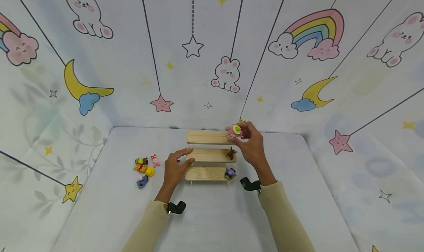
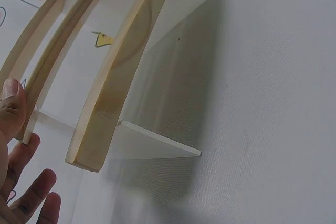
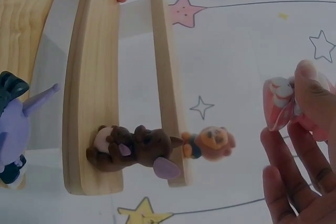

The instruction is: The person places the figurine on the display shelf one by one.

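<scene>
My right hand (image 1: 253,143) pinches a small pink figurine (image 1: 233,132) with a yellow-green and white round patch, above the right end of the top step of a three-tier wooden display shelf (image 1: 203,174). With thumb and forefinger, my left hand (image 1: 174,167) grips the left end of the middle step. A dark brown figurine with purplish ears (image 3: 142,148) sits at that step's right end. A purple figurine (image 1: 230,173) stands at the right end of the lowest step. In the right wrist view, an orange-brown figurine (image 3: 212,144) shows behind the top step.
On the table left of the shelf lies a group of small figurines: a blue one (image 1: 142,181), a yellow one (image 1: 150,171), a red-and-pink one (image 1: 155,160) and others. White side supports (image 2: 157,140) hold the steps up. A printed cloth wall (image 1: 198,79) rises behind.
</scene>
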A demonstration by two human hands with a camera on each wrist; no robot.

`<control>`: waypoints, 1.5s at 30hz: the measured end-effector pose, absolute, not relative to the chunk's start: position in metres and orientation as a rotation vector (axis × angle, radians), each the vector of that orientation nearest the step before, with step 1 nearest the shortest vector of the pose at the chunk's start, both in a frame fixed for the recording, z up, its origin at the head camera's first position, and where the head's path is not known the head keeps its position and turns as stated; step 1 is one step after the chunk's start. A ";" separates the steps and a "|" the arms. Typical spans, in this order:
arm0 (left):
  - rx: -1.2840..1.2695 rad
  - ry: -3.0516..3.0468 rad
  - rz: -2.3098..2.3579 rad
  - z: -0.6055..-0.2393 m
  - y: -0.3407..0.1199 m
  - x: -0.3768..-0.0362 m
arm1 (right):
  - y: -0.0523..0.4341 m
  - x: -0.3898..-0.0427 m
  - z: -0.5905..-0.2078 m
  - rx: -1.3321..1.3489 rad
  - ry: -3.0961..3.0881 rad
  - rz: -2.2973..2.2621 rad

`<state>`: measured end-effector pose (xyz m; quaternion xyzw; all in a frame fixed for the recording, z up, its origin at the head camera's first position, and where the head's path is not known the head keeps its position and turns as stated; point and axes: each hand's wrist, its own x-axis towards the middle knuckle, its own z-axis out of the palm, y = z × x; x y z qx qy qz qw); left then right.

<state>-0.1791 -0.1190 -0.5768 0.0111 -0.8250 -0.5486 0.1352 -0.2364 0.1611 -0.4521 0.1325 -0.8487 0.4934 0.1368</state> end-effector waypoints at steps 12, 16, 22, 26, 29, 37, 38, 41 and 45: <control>0.026 -2.375 -1.571 -0.577 -0.118 -0.180 | 0.145 -0.247 -0.446 0.497 -2.487 1.431; 0.028 -2.371 -1.583 -0.578 -0.118 -0.180 | 0.140 -0.250 -0.447 0.512 -2.516 1.404; 0.011 -2.361 -1.588 -0.578 -0.118 -0.180 | 0.131 -0.256 -0.447 0.534 -2.585 1.356; 0.015 -2.370 -1.592 -0.578 -0.119 -0.180 | 0.125 -0.261 -0.447 0.547 -2.632 1.309; 0.026 -2.378 -1.601 -0.579 -0.119 -0.181 | 0.120 -0.264 -0.447 0.567 -2.653 1.274; 0.027 -2.385 -1.601 -0.577 -0.120 -0.180 | 0.111 -0.267 -0.449 0.580 -2.701 1.255; 0.027 -2.388 -1.601 -0.577 -0.120 -0.180 | 0.110 -0.267 -0.449 0.573 -2.709 1.256; 0.029 -2.392 -1.602 -0.576 -0.120 -0.179 | 0.108 -0.267 -0.451 0.553 -2.728 1.258; 0.027 -2.396 -1.597 -0.576 -0.119 -0.179 | 0.105 -0.268 -0.452 0.559 -2.745 1.211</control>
